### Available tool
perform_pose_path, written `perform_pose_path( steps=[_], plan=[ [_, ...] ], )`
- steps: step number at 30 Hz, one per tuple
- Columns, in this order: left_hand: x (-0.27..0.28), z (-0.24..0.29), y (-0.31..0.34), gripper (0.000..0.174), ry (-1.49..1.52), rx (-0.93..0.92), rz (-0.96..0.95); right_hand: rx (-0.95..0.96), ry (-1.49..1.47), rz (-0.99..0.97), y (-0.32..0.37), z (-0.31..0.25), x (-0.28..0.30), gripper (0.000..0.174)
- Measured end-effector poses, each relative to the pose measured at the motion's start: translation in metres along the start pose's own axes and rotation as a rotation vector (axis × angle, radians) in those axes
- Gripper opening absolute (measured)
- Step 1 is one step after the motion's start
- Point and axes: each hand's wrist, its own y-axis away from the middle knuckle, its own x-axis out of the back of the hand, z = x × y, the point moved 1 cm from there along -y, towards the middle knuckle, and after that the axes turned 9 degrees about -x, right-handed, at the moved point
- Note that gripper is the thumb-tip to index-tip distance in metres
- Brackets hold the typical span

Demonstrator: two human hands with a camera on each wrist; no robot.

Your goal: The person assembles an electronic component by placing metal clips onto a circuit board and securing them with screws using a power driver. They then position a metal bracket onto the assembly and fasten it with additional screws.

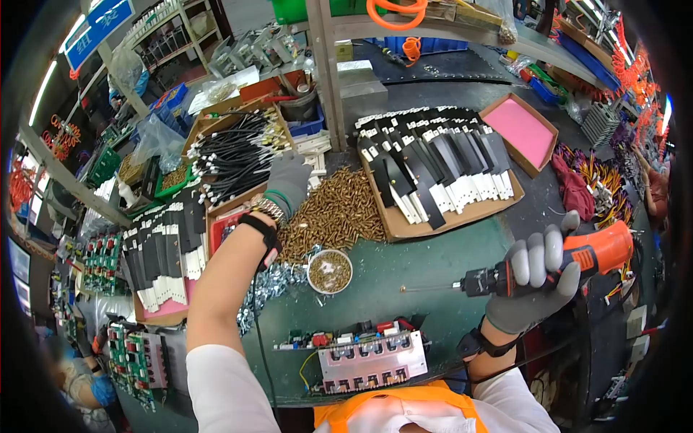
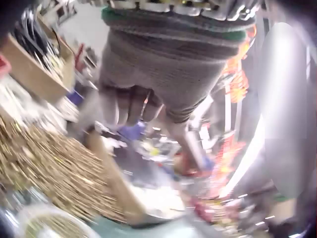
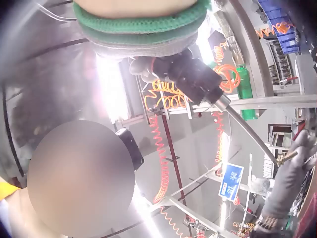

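Observation:
My right hand (image 1: 538,278), in a grey glove, grips an orange and black power screwdriver (image 1: 603,249). Its long thin bit points left over the green work surface, with a small brass screw (image 3: 286,157) at the tip. My left hand (image 1: 289,180), also gloved, reaches over the far edge of a heap of brass screws (image 1: 336,213), beside a box of black cables (image 1: 238,155). The left wrist view is blurred, with the fingers spread apart and nothing visible between them. Close to my body lies a circuit board with a metal heat sink (image 1: 372,362).
A white bowl of small screws (image 1: 330,272) stands before the heap. Behind it, a cardboard box (image 1: 440,224) holds black and white strips; a pink-lined box (image 1: 520,126) is farther right. More circuit boards (image 1: 133,361) lie left. A metal post (image 1: 326,79) rises at the back.

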Motion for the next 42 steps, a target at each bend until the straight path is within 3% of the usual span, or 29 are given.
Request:
perform_pose_path(
  steps=[1, 4, 5, 7, 8, 9, 11, 14, 16, 18, 19, 21, 22, 24, 25, 27, 28, 30, 37, 42],
  plan=[
    [-0.013, 0.0, -0.012, 0.017, 0.002, -0.002, 0.012, 0.004, 0.033, 0.012, 0.001, 0.0, 0.002, 0.057],
    [-0.042, 0.003, -0.046, 0.02, -0.032, -0.072, -0.298, -0.001, 0.065, 0.016, 0.006, -0.001, 0.006, 0.057],
    [-0.066, 0.002, -0.053, 0.02, -0.028, -0.072, -0.29, -0.012, 0.073, 0.017, 0.006, -0.002, 0.007, 0.057],
    [-0.117, -0.002, -0.062, 0.023, 0.178, 0.252, -0.193, -0.025, 0.09, 0.016, 0.005, -0.002, 0.006, 0.058],
    [-0.075, 0.012, -0.059, 0.024, 0.28, 0.287, -0.137, -0.017, 0.079, 0.001, 0.004, 0.0, 0.004, 0.054],
    [-0.082, 0.013, -0.056, 0.024, 0.288, 0.286, -0.142, -0.009, 0.067, -0.009, 0.006, 0.001, 0.002, 0.051],
    [-0.109, 0.005, -0.051, 0.023, 0.101, 0.052, -0.218, -0.023, 0.053, -0.019, 0.008, 0.002, -0.003, 0.052],
    [-0.103, 0.01, -0.044, 0.017, 0.075, 0.074, -0.283, -0.042, 0.072, -0.038, 0.016, 0.002, -0.015, 0.055],
    [-0.05, 0.021, -0.042, 0.017, -0.079, -0.015, -0.373, -0.04, 0.088, -0.076, 0.019, -0.002, -0.023, 0.056],
    [-0.012, 0.03, -0.033, 0.014, 0.031, -0.016, 0.01, -0.052, 0.103, -0.122, 0.023, -0.008, -0.027, 0.059],
    [0.002, 0.036, -0.029, 0.014, 0.037, -0.014, 0.008, -0.058, 0.106, -0.12, 0.024, -0.011, -0.03, 0.059],
    [0.032, 0.046, -0.014, 0.021, 0.548, 0.164, 0.289, -0.037, 0.093, -0.131, 0.026, -0.015, -0.039, 0.06],
    [0.047, 0.053, -0.001, 0.021, 0.555, 0.172, 0.272, -0.046, 0.069, -0.141, 0.027, -0.014, -0.044, 0.061],
    [0.082, 0.068, 0.035, 0.04, 1.466, 0.369, 0.286, -0.076, 0.064, -0.149, 0.03, -0.009, -0.055, 0.061],
    [0.103, 0.074, 0.058, 0.04, 1.47, 0.398, 0.27, -0.096, 0.062, -0.169, 0.032, -0.006, -0.061, 0.062],
    [0.141, 0.088, 0.1, 0.056, 1.696, 0.381, -0.095, -0.148, 0.06, -0.168, 0.041, 0.005, -0.072, 0.062],
    [0.152, 0.093, 0.118, 0.056, 1.699, 0.404, -0.099, -0.194, 0.034, -0.193, 0.046, 0.012, -0.076, 0.062],
    [0.166, 0.105, 0.146, 0.056, 1.806, 0.41, -0.323, -0.269, -0.012, -0.238, 0.054, 0.026, -0.086, 0.062],
    [0.116, 0.133, 0.199, 0.046, 1.721, 0.27, -0.175, -0.429, 0.057, -0.324, 0.076, 0.061, -0.102, 0.068],
    [0.115, 0.136, 0.203, 0.046, 1.646, 0.201, -0.141, -0.465, 0.113, -0.306, 0.084, 0.07, -0.109, 0.069]
  ],
)
